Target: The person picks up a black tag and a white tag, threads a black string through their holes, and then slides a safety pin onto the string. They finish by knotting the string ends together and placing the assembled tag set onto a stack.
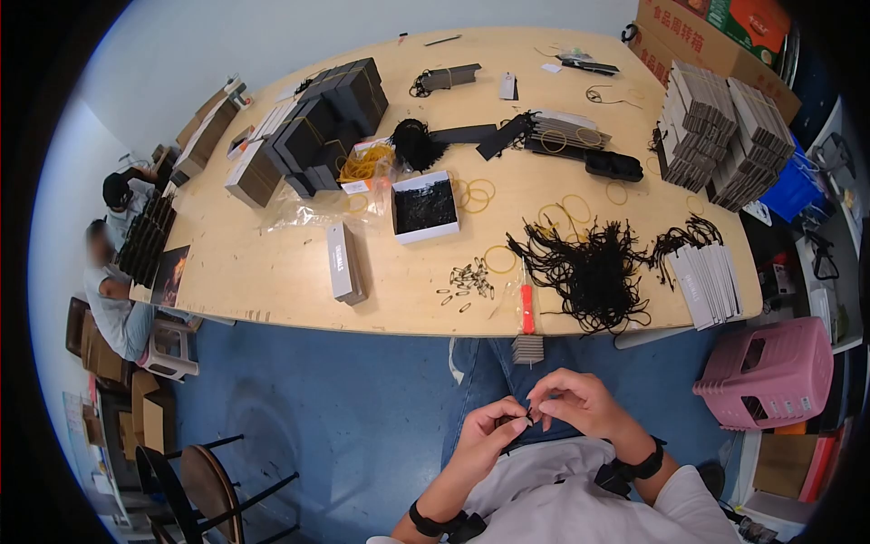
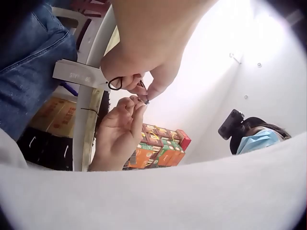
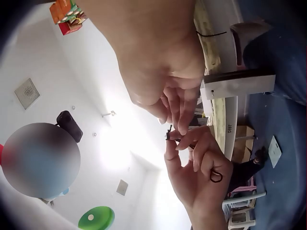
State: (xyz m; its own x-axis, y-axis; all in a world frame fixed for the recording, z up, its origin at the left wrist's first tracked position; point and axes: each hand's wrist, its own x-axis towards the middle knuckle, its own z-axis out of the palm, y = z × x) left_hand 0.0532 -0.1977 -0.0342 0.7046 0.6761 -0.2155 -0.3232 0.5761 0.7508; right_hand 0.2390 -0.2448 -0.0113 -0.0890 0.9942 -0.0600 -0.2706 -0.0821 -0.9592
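Observation:
Over the lap, my left hand (image 1: pixel 489 440) pinches a thin black cord between thumb and forefinger. A small loop of the cord (image 3: pixel 217 177) sticks out by its curled fingers. At the thumb tip shows a tiny dark piece (image 3: pixel 168 135), too small to make out. My right hand (image 1: pixel 580 403) meets it from the other side, fingers bent and fingertips right at the dark piece; I cannot tell whether they grip it. Just beyond the hands, a stack of grey tags (image 1: pixel 527 349) sits at the table edge, its printed face (image 2: pixel 79 73) showing in the left wrist view.
On the table (image 1: pixel 399 313) lie a heap of black cords (image 1: pixel 594 276), strung white tags (image 1: pixel 707 286), loose small pins (image 1: pixel 469 279), a red-handled tool (image 1: pixel 527 308) and a white box of black pieces (image 1: pixel 426 207). A pink stool (image 1: pixel 770 372) stands right; two people sit far left.

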